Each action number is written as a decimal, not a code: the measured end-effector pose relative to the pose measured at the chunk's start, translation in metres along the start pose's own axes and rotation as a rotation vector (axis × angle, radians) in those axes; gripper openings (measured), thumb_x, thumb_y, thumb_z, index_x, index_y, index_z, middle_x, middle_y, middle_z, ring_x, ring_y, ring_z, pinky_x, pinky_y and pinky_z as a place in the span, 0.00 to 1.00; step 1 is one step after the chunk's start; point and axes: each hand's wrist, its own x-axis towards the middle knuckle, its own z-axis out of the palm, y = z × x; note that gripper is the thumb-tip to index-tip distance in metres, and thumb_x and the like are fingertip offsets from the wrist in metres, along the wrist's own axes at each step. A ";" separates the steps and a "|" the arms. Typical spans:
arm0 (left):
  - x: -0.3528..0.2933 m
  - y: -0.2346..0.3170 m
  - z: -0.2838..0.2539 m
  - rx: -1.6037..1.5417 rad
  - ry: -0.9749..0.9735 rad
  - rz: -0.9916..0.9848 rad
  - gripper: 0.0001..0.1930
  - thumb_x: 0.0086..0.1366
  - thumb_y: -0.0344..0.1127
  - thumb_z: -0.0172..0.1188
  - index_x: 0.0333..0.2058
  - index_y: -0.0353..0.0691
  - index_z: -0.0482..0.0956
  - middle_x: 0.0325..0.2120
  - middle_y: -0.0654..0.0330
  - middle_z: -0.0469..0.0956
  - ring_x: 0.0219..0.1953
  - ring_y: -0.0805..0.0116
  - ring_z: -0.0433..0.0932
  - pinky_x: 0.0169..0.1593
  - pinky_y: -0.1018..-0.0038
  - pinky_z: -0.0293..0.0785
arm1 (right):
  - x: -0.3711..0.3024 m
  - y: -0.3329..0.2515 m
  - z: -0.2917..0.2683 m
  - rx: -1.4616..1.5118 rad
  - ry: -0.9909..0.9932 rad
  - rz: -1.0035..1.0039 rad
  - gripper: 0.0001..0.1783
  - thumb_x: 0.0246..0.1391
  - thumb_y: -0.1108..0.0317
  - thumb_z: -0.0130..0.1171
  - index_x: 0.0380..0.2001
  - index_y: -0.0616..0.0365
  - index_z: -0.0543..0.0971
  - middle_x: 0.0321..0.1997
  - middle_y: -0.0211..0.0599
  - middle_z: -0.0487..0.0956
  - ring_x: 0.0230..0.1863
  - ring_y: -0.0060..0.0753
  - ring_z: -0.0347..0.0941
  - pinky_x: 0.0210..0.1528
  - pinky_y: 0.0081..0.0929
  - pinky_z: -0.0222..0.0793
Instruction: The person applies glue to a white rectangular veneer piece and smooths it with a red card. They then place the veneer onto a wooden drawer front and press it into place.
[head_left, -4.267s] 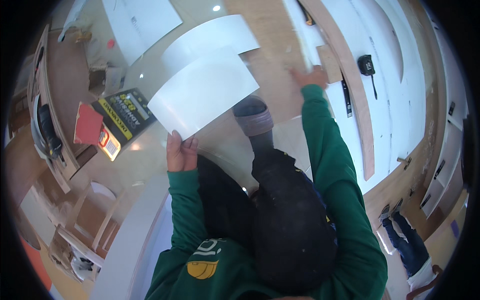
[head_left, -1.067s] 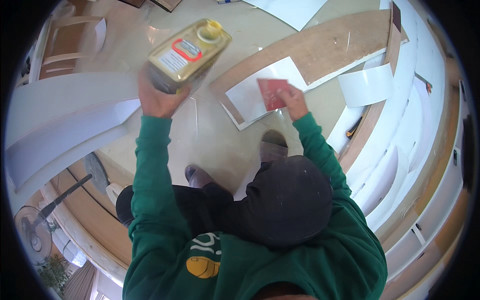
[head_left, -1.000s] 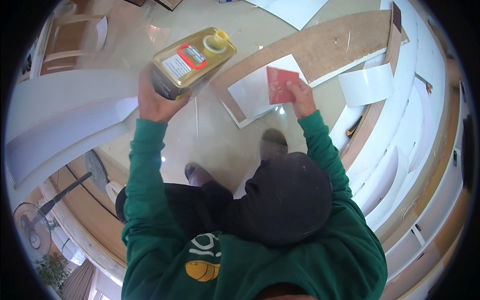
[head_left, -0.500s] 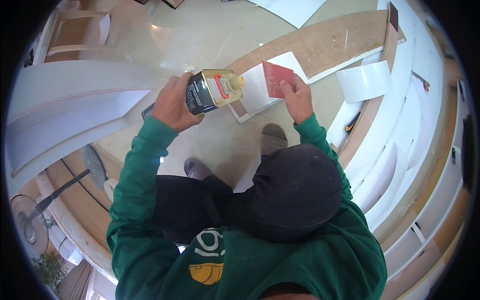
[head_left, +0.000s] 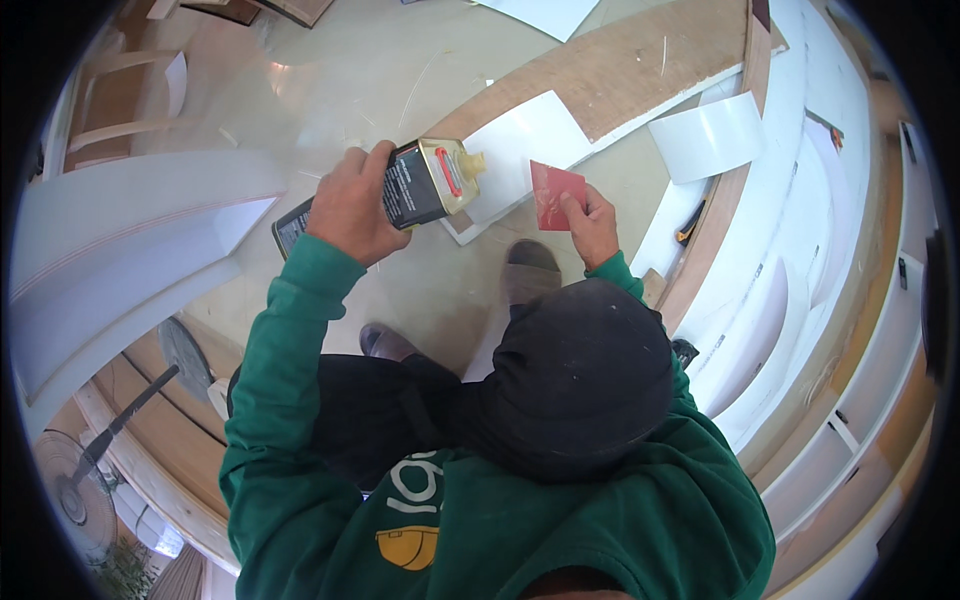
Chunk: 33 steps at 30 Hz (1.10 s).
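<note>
Left hand grips tilted can, right hand pinches red card; overtipping could spill it past near corner of board.

Small white print on a black tin, left of centre, unreadably fine, white letters and a yellow helmet emblem on a green sweatshirt, bottom centre

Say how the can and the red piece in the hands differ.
The can is a boxy, dark-sided container; the red piece is thin and flat. The can is larger than the red piece. The can is tilted, its yellow spout toward the right; the red piece shows its broad face. Both are held: left hand, can; right hand, red piece.
</note>
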 end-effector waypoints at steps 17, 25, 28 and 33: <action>0.020 0.024 -0.003 0.078 -0.067 0.003 0.41 0.37 0.32 0.71 0.55 0.37 0.66 0.40 0.48 0.71 0.41 0.46 0.75 0.45 0.60 0.74 | -0.005 0.009 -0.013 0.016 0.029 0.036 0.15 0.56 0.67 0.53 0.43 0.67 0.78 0.31 0.33 0.80 0.32 0.20 0.73 0.37 0.23 0.69; 0.025 0.026 0.002 0.118 -0.069 0.027 0.41 0.37 0.33 0.70 0.55 0.37 0.66 0.39 0.49 0.70 0.40 0.46 0.75 0.45 0.59 0.74 | -0.006 0.022 -0.012 0.118 0.051 0.066 0.16 0.55 0.66 0.53 0.42 0.66 0.78 0.31 0.36 0.80 0.32 0.23 0.74 0.38 0.25 0.70; 0.026 0.027 0.003 0.129 -0.079 0.032 0.41 0.37 0.33 0.71 0.54 0.38 0.66 0.38 0.49 0.70 0.40 0.46 0.75 0.45 0.59 0.74 | -0.005 0.025 -0.015 0.063 0.048 0.043 0.16 0.55 0.66 0.54 0.43 0.66 0.78 0.32 0.37 0.81 0.32 0.24 0.74 0.39 0.25 0.71; 0.028 0.026 0.004 0.127 -0.083 0.021 0.42 0.35 0.33 0.71 0.55 0.38 0.66 0.39 0.49 0.70 0.41 0.47 0.74 0.45 0.59 0.74 | -0.006 0.018 -0.015 0.009 0.051 0.033 0.17 0.55 0.66 0.54 0.43 0.67 0.78 0.33 0.40 0.81 0.34 0.25 0.75 0.40 0.26 0.71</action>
